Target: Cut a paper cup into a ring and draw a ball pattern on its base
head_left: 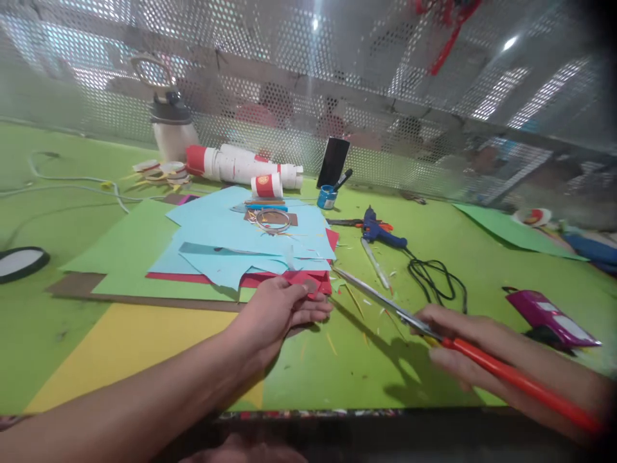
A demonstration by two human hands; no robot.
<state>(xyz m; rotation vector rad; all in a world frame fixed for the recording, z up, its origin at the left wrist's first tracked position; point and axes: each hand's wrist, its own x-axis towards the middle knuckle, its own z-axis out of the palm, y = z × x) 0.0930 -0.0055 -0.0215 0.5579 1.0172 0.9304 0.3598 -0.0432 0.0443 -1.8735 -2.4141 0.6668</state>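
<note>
My left hand (284, 302) reaches in over the front edge of a paper stack, palm turned partly up. Its thumb presses a small round brown piece (311, 285) against the fingers. Beneath and behind that hand lie red paper (250, 281) and light blue paper (250, 235). A pair of scissors (376, 297) with red-orange handles is in my right hand (457, 341), the long metal blades pointing left toward the left hand. The blades do not touch the brown piece. Motion blurs part of the right hand.
A blue glue gun (378, 230) with a coiled black cord (436, 276) lies behind the scissors, beside a white pen (376, 265). Paper cups (241, 168), a blue jar (327, 197) and a phone (333, 162) stand farther back. A purple packet (549, 315) lies right.
</note>
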